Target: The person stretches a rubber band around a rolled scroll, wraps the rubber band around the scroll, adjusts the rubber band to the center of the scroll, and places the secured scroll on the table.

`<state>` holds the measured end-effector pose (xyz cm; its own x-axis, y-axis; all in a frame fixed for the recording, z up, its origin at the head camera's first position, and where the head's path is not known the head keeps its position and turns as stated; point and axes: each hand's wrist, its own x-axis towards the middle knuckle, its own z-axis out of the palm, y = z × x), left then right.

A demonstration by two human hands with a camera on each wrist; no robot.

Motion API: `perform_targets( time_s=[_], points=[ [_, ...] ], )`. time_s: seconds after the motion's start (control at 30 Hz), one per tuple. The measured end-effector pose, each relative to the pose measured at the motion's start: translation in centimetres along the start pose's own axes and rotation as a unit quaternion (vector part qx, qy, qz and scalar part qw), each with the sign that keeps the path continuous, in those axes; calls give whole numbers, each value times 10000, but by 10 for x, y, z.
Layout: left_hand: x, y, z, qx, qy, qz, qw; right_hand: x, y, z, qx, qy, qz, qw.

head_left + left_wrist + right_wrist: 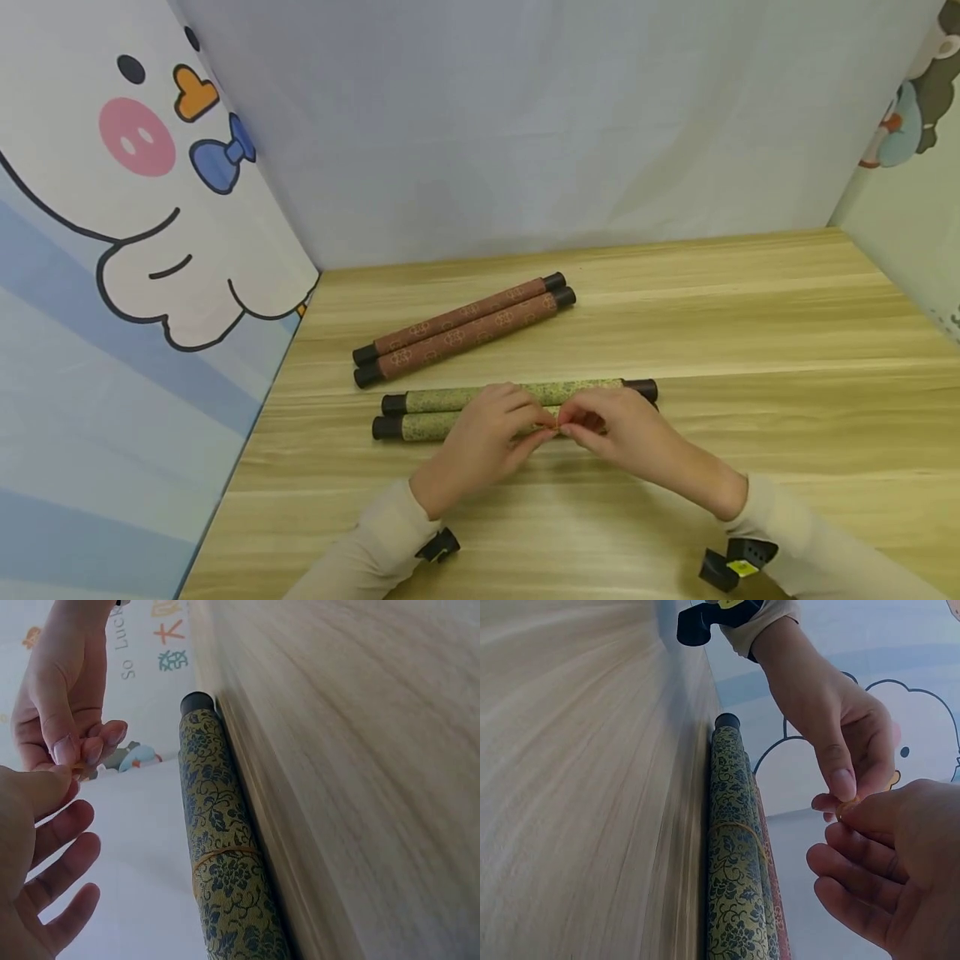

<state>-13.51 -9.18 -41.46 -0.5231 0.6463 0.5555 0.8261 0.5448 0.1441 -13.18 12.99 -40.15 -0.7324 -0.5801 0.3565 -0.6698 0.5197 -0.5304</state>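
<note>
Two green patterned scrolls [431, 427] with dark end knobs lie side by side on the table, beneath my hands. A thin yellowish cord [735, 825] circles the near scroll. My left hand [480, 442] and right hand [641, 433] meet above the near scroll. Between their fingertips they both pinch a small orange-yellow rubber band [846, 808], mostly covered by the fingers. In the left wrist view, the left hand's other fingers [71, 844] are spread loosely below the pinch. Whether the band joins the cord on the scroll cannot be seen.
Two reddish-brown scrolls [465, 325] with black ends lie together behind the green ones, slanting up to the right. A pale cloth wall [525, 125] stands at the wooden table's back edge. Printed panels [135, 292] flank the left and right.
</note>
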Motion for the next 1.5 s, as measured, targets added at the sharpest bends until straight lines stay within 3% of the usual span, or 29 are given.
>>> perform_targets(
  time_s=[0.1, 0.27, 0.37, 0.47, 0.53, 0.6, 0.7, 0.8, 1.07, 1.33, 1.5],
  points=[
    [-1, -2, -2, -37, 166, 84, 9998, 0, 0, -1, -139, -167, 73, 9997],
    [-6, -8, -9, -476, 650, -252, 9964, 1, -1, -10, -779, -391, 91, 9962],
    [-6, -9, -8, -424, 555, -63, 9975, 2, -1, -14, -782, -592, 140, 9951],
    [-6, -9, -2, -265, 149, 335, 9990, 0, 2, -12, -359, -702, 147, 9968],
    [-6, -7, 1, -323, -128, 423, 9985, -2, 3, -8, 119, -578, 113, 9982],
    [-6, -4, 1, -372, -329, 344, 9982, -3, 4, -4, 704, -442, 153, 9964],
    [-5, 0, 1, -429, -453, 164, 9979, -3, 1, 1, 1568, -434, 329, 9861],
    [-4, 0, -1, -309, -375, 28, 9988, -3, -2, 2, 1934, -568, 464, 9784],
    [-7, -1, -2, -300, -63, -45, 9995, 0, -2, -1, 1120, -372, 189, 9928],
    [-4, 1, -1, -317, 136, 253, 9991, 1, -5, 1, 1111, -352, 89, 9931],
    [-5, -1, -5, -611, 101, -4, 9981, -1, -3, 1, 784, -344, 62, 9963]
  ],
)
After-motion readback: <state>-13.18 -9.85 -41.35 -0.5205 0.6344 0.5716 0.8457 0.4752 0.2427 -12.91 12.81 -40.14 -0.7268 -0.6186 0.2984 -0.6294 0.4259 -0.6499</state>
